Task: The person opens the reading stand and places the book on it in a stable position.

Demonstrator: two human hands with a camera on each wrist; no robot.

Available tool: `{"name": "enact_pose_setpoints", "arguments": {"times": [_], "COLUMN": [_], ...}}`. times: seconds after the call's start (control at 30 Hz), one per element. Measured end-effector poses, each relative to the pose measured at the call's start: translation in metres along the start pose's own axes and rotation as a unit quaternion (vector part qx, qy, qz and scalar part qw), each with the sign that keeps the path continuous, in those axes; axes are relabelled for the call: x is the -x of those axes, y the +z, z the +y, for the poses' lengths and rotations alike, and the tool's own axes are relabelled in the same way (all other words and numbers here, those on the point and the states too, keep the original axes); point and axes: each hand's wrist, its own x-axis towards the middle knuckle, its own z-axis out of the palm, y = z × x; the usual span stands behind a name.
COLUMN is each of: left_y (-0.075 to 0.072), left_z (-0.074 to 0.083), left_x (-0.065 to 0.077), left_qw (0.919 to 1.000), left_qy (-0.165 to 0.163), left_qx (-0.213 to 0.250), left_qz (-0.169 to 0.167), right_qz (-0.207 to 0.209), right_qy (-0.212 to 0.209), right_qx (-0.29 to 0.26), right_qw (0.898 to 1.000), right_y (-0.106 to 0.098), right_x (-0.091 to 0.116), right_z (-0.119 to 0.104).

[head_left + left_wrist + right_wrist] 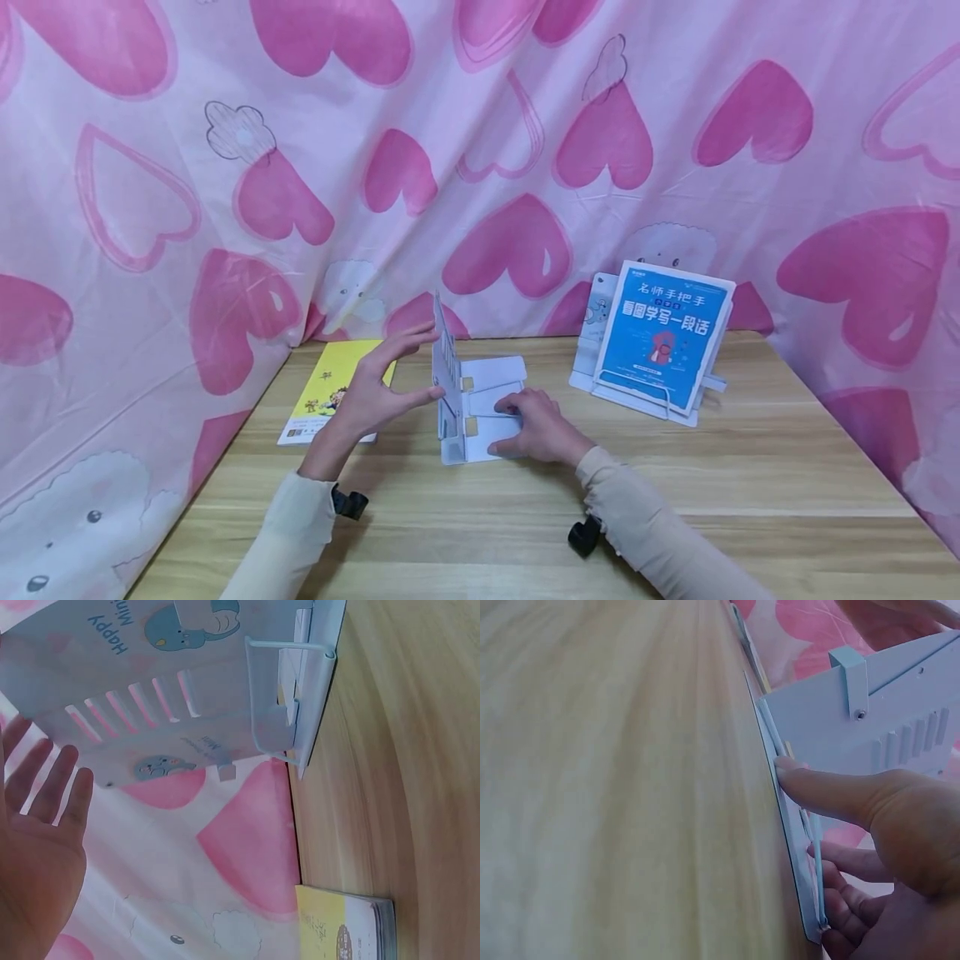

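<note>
A pale blue metal book stand [491,412] stands mid-table, its slotted back panel [150,682] upright and its base flat on the wood. Cartoon print and a wire page holder [252,697] show on the panel's front in the left wrist view. My left hand [367,383] is beside that panel with fingers extended; whether the fingertips touch it I cannot tell. On the base, my right hand [542,427] grips the stand, its thumb [825,787] on the base plate and the other fingers bent at the plate's far side.
To the left lies a yellow booklet [330,383]. At the back right a blue-covered book [660,333] leans on a second stand [588,342] with a wire holder in front. A pink heart-patterned curtain [480,167] hangs behind the wooden table [480,533].
</note>
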Motion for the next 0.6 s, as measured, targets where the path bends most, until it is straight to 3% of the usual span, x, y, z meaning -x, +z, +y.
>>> {"name": "enact_pose_setpoints", "arguments": {"times": [0.2, 0.37, 0.5, 0.6], "left_y": [-0.0038, -0.0043, -0.004, -0.0039], "left_z": [-0.0019, -0.0058, -0.0067, -0.0067], "left_x": [0.0002, 0.0003, 0.0014, 0.0033], "left_qw": [1.0, 0.9998, 0.998, 0.9955], "left_qy": [-0.003, 0.018, 0.031, 0.024], "left_qx": [0.001, 0.011, 0.056, 0.091], "left_qz": [0.001, 0.004, -0.001, -0.011], "right_qz": [0.017, 0.05, 0.074, 0.069], "right_qy": [0.002, -0.035, -0.057, -0.06], "right_qx": [-0.011, -0.053, -0.091, -0.107], "right_qw": [1.0, 0.997, 0.991, 0.99], "right_y": [0.0022, 0.0065, 0.0082, 0.008], "right_x": [0.0005, 0.0007, 0.0008, 0.0017], "right_z": [-0.0069, -0.0086, -0.0092, -0.0106]}}
